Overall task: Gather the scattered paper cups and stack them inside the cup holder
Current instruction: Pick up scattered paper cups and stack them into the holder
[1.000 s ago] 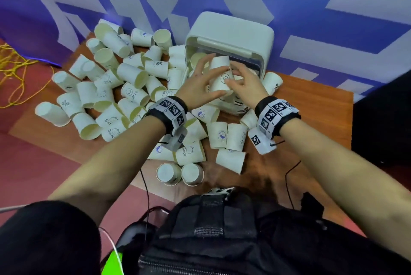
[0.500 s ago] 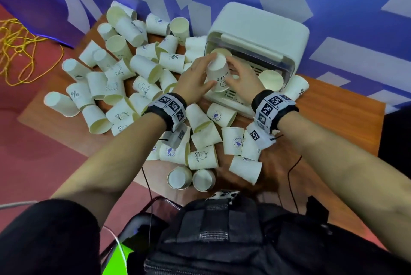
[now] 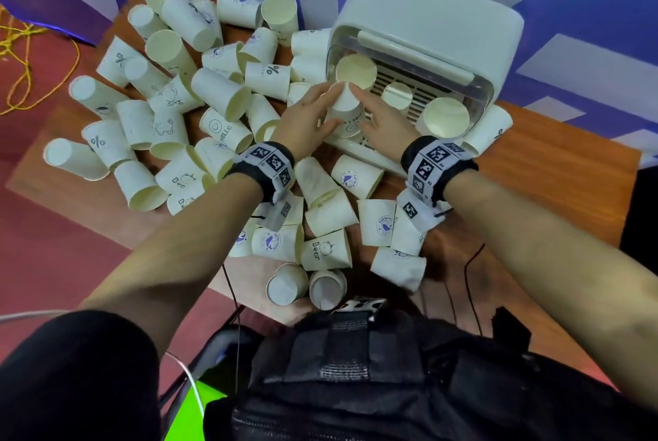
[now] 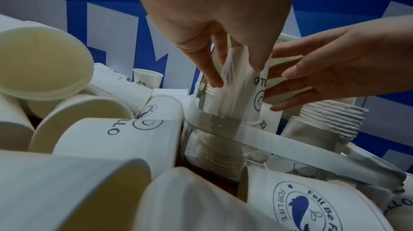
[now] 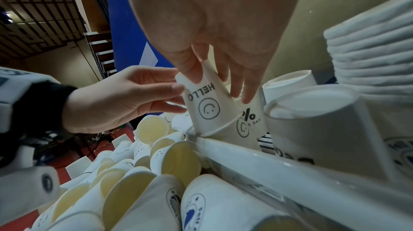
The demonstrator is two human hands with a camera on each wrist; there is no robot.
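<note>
An upside-down white "HELLO" paper cup (image 3: 347, 111) (image 4: 243, 93) (image 5: 205, 104) is held between both hands over the front-left corner of the white cup holder (image 3: 434, 13). My left hand (image 3: 322, 109) (image 4: 234, 72) pinches its left side with thumb and fingers. My right hand (image 3: 370, 109) (image 5: 220, 83) pinches its base end from the right. The cup's rim sits over a stack of cups (image 4: 219, 155) behind the holder's clear front wall (image 4: 279, 141) (image 5: 268, 160). Three more stacks (image 3: 357, 71) (image 3: 397, 95) (image 3: 447, 118) stand in the holder.
Several loose cups (image 3: 220, 87) lie heaped over the wooden table (image 3: 555, 169), left of the holder and in front of it, some by the near edge (image 3: 288, 284). A blue and white wall backs the table. A yellow cord (image 3: 21, 59) lies on the red floor.
Both hands have kept hold of the HELLO cup and brought it lower, onto the front-left stack in the holder. The head view has moved closer over the table.
</note>
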